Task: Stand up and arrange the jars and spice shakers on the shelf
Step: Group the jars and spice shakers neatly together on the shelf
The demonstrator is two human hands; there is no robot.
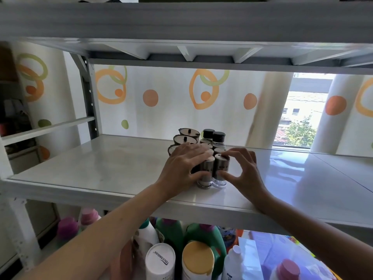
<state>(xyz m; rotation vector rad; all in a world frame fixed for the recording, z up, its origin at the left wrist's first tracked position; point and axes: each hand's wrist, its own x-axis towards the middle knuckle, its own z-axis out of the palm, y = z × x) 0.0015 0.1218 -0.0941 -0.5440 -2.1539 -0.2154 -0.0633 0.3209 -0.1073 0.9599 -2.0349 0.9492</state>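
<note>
Shelf – glossy white, smooth; shakers – brushed metal sleeves, clear plastic bases; two black plastic caps.

The single view comes from the person's head, wide-angled, facing forward and slightly down into a white shelf at close range. Both forearms enter from the bottom edge, and the fingers of the left hand and right hand meet at the frame's centre on the spice shakers. Above the fingers the upper shelf spans the top. Beyond them are a curtain and a window. Below them, bottles on the lower tier show their caps from above.
</note>
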